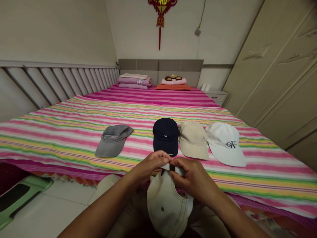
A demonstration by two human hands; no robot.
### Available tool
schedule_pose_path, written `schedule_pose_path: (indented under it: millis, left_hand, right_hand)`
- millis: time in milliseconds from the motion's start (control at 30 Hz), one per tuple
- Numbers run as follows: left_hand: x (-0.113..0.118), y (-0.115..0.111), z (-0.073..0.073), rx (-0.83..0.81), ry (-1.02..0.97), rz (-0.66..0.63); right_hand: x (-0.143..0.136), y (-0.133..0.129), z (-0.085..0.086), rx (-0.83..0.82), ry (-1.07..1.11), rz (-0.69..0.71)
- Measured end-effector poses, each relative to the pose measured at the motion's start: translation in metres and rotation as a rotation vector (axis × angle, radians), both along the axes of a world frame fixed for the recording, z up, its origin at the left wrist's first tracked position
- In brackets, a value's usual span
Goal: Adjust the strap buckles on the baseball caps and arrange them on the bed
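Close to my lap I hold a pale beige baseball cap (165,208) by its back strap, its crown hanging down. My left hand (155,165) pinches the strap from the left. From the right, the fingers and thumb of my right hand (190,173) grip the same strap near a dark buckle (171,167). On the bed beyond lie a grey cap (112,142), a navy cap (165,137), a beige cap (193,140) and a white cap (224,142) with dark letters. The navy, beige and white ones sit side by side; the grey one is apart at the left.
A striped sheet covers the bed (81,115). Folded purple bedding (135,81) and a pink stack (173,82) lie by the headboard (138,66). White rails (61,79) run along the left, a wardrobe (277,66) stands right. A green stool (27,191) is at lower left.
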State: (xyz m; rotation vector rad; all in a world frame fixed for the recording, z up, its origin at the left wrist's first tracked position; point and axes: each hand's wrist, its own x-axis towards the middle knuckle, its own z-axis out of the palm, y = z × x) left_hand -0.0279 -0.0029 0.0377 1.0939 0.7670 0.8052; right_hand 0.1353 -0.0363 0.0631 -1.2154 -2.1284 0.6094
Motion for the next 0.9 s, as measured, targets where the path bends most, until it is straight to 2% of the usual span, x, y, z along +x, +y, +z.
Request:
schedule_pose_path:
  millis: [67,133,267,400,500,633,900]
  left_hand:
    - [-0.004,0.003,-0.001,-0.010,0.099,-0.104]
    - [-0.008,0.004,-0.003,-0.036,0.121,-0.170]
    - [-0.012,0.003,-0.009,-0.118,-0.025,-0.159]
    - [-0.015,0.001,-0.015,-0.170,-0.024,-0.131]
    - [-0.017,0.000,-0.017,-0.182,0.067,-0.149]
    - [-0.019,0.001,-0.015,-0.139,0.102,-0.122]
    - [-0.024,0.007,-0.003,-0.112,0.075,-0.162]
  right_hand:
    - [0.001,0.002,-0.001,-0.073,0.074,0.022]
    - [0.005,0.007,-0.004,-0.245,0.224,0.067]
    - [0.017,0.017,-0.021,-0.672,0.514,0.212]
    - [0.027,0.019,-0.043,-0.849,0.664,0.261]
    - [0.027,0.015,-0.049,-0.885,0.770,0.206]
    - [0.024,0.014,-0.044,-0.855,0.815,0.168]
    - [0.027,0.021,-0.034,-0.795,0.745,0.174]
